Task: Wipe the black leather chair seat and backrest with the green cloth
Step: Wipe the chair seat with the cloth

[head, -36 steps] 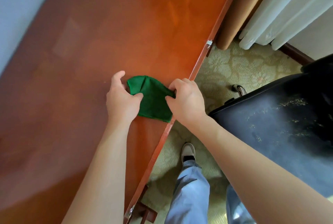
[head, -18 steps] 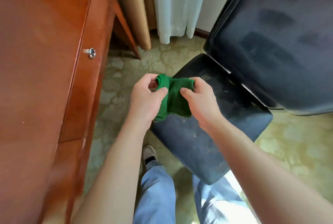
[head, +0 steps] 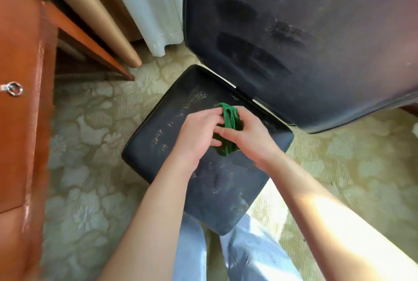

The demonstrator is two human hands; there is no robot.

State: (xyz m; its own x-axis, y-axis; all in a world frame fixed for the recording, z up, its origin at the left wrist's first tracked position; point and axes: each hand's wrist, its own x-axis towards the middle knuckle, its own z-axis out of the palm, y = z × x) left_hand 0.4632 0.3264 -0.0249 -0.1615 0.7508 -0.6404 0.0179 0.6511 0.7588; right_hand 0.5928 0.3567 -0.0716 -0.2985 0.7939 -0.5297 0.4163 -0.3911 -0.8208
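Observation:
The black leather chair seat (head: 172, 136) lies below me, dusty with pale crumbs and specks. Its tall backrest (head: 305, 39) rises at the upper right, streaked with dust and darker smears. The green cloth (head: 229, 120) is bunched into folds and held above the middle of the seat. My left hand (head: 199, 133) grips its left side with fingers pressed into the folds. My right hand (head: 251, 133) closes over its right side. Most of the cloth is hidden between the two hands.
An orange-brown wooden cabinet (head: 20, 104) with a metal knob (head: 12, 88) stands along the left. Beige and white curtains (head: 144, 9) hang at the top. Patterned carpet (head: 83, 167) surrounds the chair. My legs in light blue trousers (head: 244, 251) are at the seat's front edge.
The cloth was lifted off the wooden top and carried right, over the chair seat. The view swung to face the chair, and both hands have gathered the cloth into a tighter bunch.

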